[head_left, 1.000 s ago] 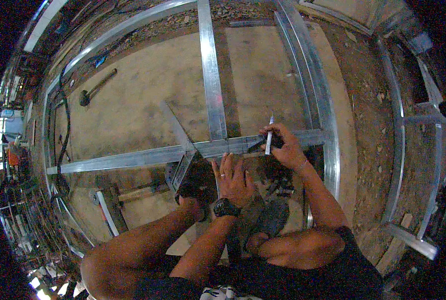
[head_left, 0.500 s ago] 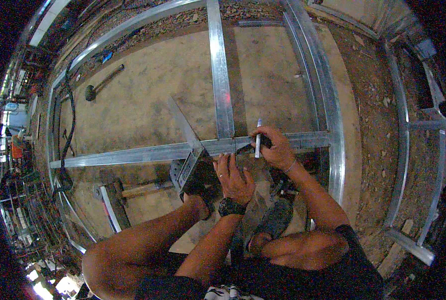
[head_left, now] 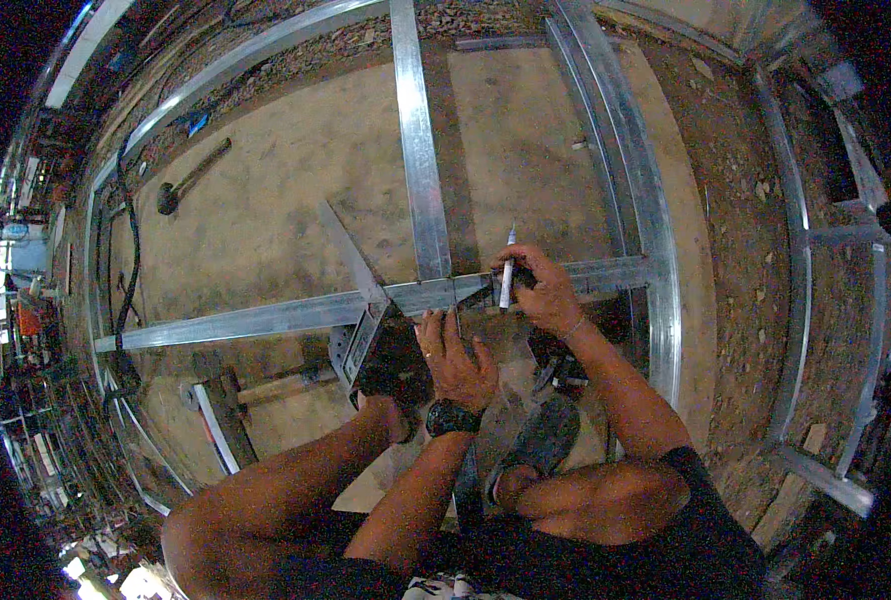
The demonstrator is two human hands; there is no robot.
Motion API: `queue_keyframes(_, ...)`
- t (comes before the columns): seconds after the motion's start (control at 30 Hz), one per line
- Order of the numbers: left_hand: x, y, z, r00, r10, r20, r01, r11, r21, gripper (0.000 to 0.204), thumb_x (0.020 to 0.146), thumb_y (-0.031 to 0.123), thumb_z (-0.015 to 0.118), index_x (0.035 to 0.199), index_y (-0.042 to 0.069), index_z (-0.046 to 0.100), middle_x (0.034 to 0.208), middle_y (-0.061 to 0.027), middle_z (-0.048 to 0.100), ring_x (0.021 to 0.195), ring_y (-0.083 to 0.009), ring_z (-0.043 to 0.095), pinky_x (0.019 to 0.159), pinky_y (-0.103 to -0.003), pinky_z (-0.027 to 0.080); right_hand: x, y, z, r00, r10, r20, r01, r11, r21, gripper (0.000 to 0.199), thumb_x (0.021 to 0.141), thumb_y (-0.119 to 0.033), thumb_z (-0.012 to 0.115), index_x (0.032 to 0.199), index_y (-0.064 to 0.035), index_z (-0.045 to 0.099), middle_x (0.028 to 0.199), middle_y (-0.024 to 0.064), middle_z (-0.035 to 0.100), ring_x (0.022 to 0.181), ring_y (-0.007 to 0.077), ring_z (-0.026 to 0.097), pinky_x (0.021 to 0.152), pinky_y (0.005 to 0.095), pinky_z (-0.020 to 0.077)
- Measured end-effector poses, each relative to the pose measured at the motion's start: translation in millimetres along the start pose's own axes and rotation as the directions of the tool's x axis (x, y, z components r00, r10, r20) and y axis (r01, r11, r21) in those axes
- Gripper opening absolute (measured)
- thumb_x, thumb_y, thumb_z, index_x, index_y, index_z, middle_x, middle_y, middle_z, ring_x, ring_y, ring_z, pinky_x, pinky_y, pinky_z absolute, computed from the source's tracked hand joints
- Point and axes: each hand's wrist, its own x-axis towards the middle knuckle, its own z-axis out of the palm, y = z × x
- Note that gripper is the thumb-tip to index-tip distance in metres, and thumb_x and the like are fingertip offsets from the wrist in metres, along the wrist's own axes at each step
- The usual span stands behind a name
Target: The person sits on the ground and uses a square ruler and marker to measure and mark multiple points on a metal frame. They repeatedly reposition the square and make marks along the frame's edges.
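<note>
A galvanized metal crossbar [head_left: 266, 318] runs across in front of me, meeting an upright metal bar [head_left: 416, 150]. My left hand [head_left: 456, 365] lies with fingers stretched out, its fingertips at the crossbar's near edge. Closed fingers of my right hand [head_left: 546, 290] grip a white pen [head_left: 507, 285], its tip pointing up and away. A dark pointed piece [head_left: 478, 295] also reaches from this hand toward the crossbar; its kind is unclear. Left of my left hand, a flat tapering metal blade [head_left: 351, 245] lies over the crossbar, beside a slotted metal piece [head_left: 359, 345].
A mallet [head_left: 196, 178] lies on the floor board [head_left: 286, 170] inside the metal frame. A hammer-like tool with a wooden handle [head_left: 286, 387] lies left of my foot. A black cable [head_left: 134, 250] hangs over the frame's left side. Another metal frame [head_left: 796, 250] stands at right.
The whole view has shifted slightly, so the frame appears a little farther left. My right hand still grips the pen, and my left fingers stay at the crossbar.
</note>
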Motion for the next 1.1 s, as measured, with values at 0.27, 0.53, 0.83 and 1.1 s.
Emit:
queue_keyframes(0.27,0,0,2,1.000,0.008,-0.005,-0.008,1.000,0.028,0.055,0.094,0.020,0.061,0.139,-0.009,0.053,0.148,-0.0317,0.046,0.146,-0.0488,0.038,0.124,-0.063,0.024,4,-12,1,0.998,-0.061,-0.012,0.059,0.991,-0.121,0.040,0.088,0.006,0.071,0.123,-0.0095,0.062,0.113,0.0078,0.074,0.109,0.0193,0.072,0.099,0.0339,0.0556)
queue_keyframes(0.53,1,0,3,0.999,0.048,-0.019,-0.047,0.999,0.014,0.057,0.094,0.019,0.060,0.142,-0.010,0.051,0.148,-0.0324,0.046,0.146,-0.0488,0.038,0.124,-0.063,0.025,6,0,-1,0.999,-0.039,0.025,0.041,0.997,-0.072,0.040,0.089,0.008,0.069,0.124,-0.0083,0.062,0.114,0.0074,0.074,0.111,0.0202,0.071,0.100,0.0348,0.0551)
queue_keyframes(0.83,2,-2,2,1.000,-0.019,0.019,0.020,0.998,-0.053,0.056,0.093,0.016,0.060,0.142,-0.010,0.049,0.149,-0.0347,0.043,0.147,-0.0525,0.034,0.124,-0.065,0.023,5,-18,2,0.988,0.141,0.060,-0.150,0.964,0.218,0.043,0.088,0.008,0.070,0.127,-0.0075,0.061,0.117,0.0081,0.073,0.115,0.0197,0.069,0.103,0.0347,0.0539)
queue_keyframes(1.1,3,2,3,1.000,-0.028,0.014,0.029,0.998,-0.048,0.054,0.094,0.017,0.061,0.140,-0.009,0.051,0.151,-0.0322,0.043,0.147,-0.0513,0.034,0.124,-0.062,0.024,5,-16,-5,0.996,0.061,0.062,-0.063,0.998,0.025,0.050,0.084,0.010,0.071,0.129,-0.0084,0.060,0.121,0.0085,0.072,0.115,0.0213,0.069,0.103,0.0353,0.0535)
